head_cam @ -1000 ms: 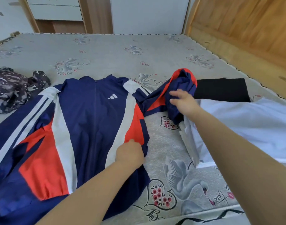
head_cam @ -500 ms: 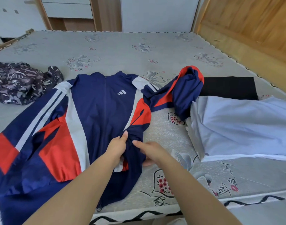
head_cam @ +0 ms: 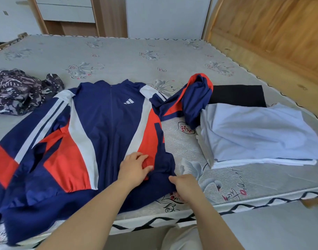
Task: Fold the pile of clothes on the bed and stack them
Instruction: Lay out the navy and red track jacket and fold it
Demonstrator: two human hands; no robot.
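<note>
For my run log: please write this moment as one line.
left hand: flat on jacket | right hand: grips hem | folded stack: beside

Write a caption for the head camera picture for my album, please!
Two hands, left and right, smooth a navy jacket on the bed.

The navy, red and white jacket is running off the left and lower edges, its left sleeve cut short. The right hand is hiding its fingertips under the jacket's hem, and the hem beneath it. The pale blue garment is covering the black cloth's near part. The patterned bundle is being cropped at the left edge
</note>
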